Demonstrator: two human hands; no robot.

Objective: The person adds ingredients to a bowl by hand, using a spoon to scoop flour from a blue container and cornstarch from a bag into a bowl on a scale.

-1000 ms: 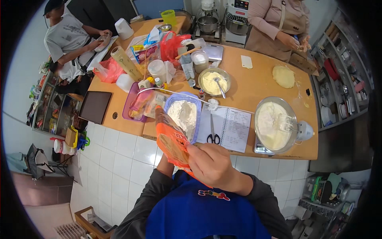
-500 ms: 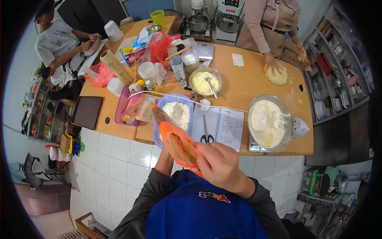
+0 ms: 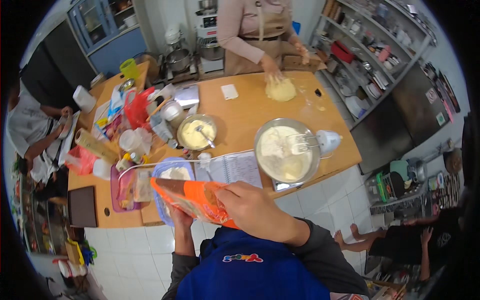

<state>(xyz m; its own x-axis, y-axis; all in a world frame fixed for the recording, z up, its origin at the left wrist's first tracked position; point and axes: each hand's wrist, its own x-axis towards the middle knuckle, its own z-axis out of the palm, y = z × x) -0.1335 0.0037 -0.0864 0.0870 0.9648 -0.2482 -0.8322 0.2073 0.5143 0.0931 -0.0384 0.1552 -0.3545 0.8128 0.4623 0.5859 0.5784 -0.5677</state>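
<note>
An orange plastic packet (image 3: pixel 202 194) with a brownish window and pale contents tilts in front of my apron. Its right end is pinched between the thumb and fingers of my right hand (image 3: pixel 257 210). From beneath, my left hand (image 3: pixel 181 215) supports the packet's lower side, its fingers partly hidden. Just beyond, a lilac tub (image 3: pixel 165 215) of white flour is partly covered by the packet. An open spiral notebook (image 3: pixel 240 170) lies beside the tub. To its right, a large steel bowl (image 3: pixel 315 170) of flour and pale batter stands on a scale (image 3: pixel 282 186), with a hand mixer (image 3: pixel 327 142) resting over its rim.
A bowl of yellow cream (image 3: pixel 192 135) with a spoon stands mid-table near a cluttered heap of bags and jars. Across the table a co-worker presses dough (image 3: pixel 281 90). Another person sits at left. A third person's legs (image 3: pixel 357 237) show at right.
My view has swung right, so the table appears shifted left. The packet has turned from steeply slanted to nearly level, still in both hands. The notebook's scissors are now largely out of sight.
</note>
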